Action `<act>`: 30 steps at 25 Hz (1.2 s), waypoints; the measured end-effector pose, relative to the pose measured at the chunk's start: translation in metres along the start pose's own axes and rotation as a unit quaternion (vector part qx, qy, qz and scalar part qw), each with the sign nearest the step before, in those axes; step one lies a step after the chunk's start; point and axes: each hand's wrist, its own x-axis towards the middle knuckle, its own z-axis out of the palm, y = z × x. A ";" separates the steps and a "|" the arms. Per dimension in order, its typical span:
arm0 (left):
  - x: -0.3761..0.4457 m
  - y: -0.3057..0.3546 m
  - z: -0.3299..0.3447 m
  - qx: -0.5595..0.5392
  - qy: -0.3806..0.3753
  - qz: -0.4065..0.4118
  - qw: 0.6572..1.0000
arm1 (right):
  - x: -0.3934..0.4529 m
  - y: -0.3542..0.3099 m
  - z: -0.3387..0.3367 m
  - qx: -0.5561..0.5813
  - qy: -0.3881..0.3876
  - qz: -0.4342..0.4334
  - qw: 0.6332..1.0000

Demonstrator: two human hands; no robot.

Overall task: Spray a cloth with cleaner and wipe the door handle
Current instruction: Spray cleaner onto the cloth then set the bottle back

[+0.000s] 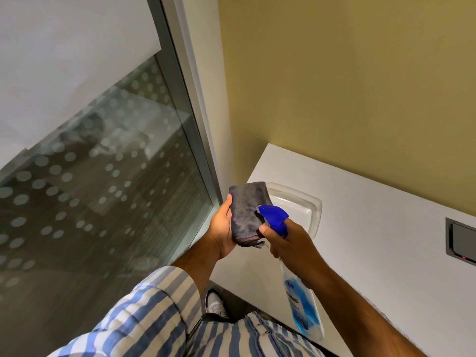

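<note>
My left hand (pixel 223 229) holds a folded grey cloth (pixel 246 208) upright in front of me, fingers wrapped around its left edge. My right hand (pixel 289 244) grips a clear spray bottle (pixel 302 305) of blue cleaner by the neck. Its blue spray head (pixel 274 217) points left at the cloth, with the nozzle almost touching the fabric. A finger rests on the trigger. No door handle is in view.
A white table (pixel 373 228) runs along the yellow wall (pixel 347 86) on the right, bearing a clear plastic tray (pixel 307 202) and a recessed socket panel (pixel 462 239). A glass partition (pixel 90 176) with frosted dots and a metal frame (pixel 192 106) fills the left.
</note>
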 end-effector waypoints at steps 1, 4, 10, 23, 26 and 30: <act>0.000 0.001 -0.001 -0.003 -0.005 -0.001 1.000 | 0.000 -0.001 0.001 0.001 0.001 0.000 1.000; -0.001 0.002 -0.001 -0.005 -0.007 0.000 1.000 | 0.003 -0.005 0.003 0.002 0.008 -0.003 1.000; -0.002 0.003 0.003 -0.013 -0.012 -0.013 1.000 | 0.009 -0.011 0.005 -0.019 0.012 -0.005 1.000; 0.001 0.007 0.007 0.030 0.020 0.008 0.999 | 0.009 0.003 0.010 -0.131 0.051 -0.031 0.990; 0.002 0.009 0.009 0.041 0.027 0.014 0.999 | 0.009 0.009 0.013 -0.118 0.035 -0.008 0.992; 0.001 0.008 0.012 0.054 0.034 0.018 0.998 | 0.012 0.007 0.015 -0.114 0.024 0.002 0.993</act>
